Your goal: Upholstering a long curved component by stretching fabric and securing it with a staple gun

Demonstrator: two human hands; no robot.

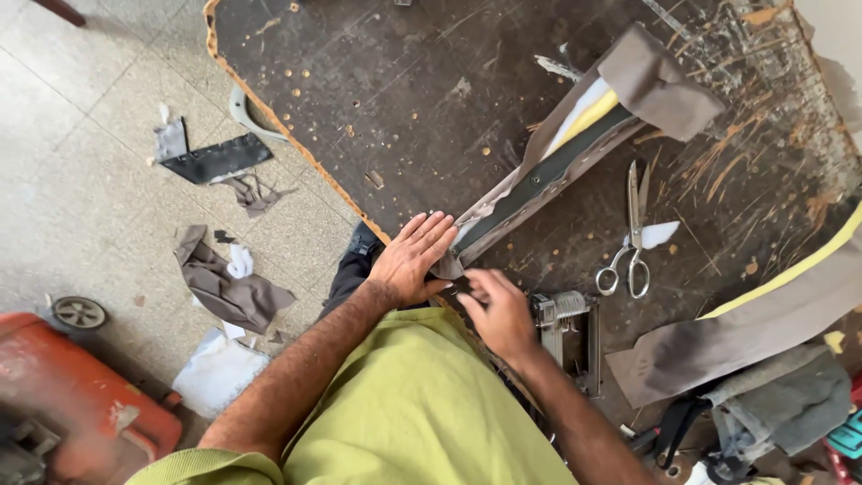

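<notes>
A long narrow panel (548, 175) wrapped in grey-brown fabric (660, 85), with yellow foam showing, lies diagonally on the dark worn workbench (395, 99). My left hand (411, 259) lies flat on the panel's near end, fingers spread and pressing the fabric down. My right hand (499, 310) is right beside it, fingers pinched on the fabric edge at the same end. A staple gun (564, 321) rests on the bench just right of my right hand, not held.
Scissors (631, 238) lie on the bench to the right. Another fabric and foam strip (763, 323) lies at the right edge. Fabric scraps (224, 283) and a black piece (215, 160) litter the tiled floor. An orange machine (72, 395) stands lower left.
</notes>
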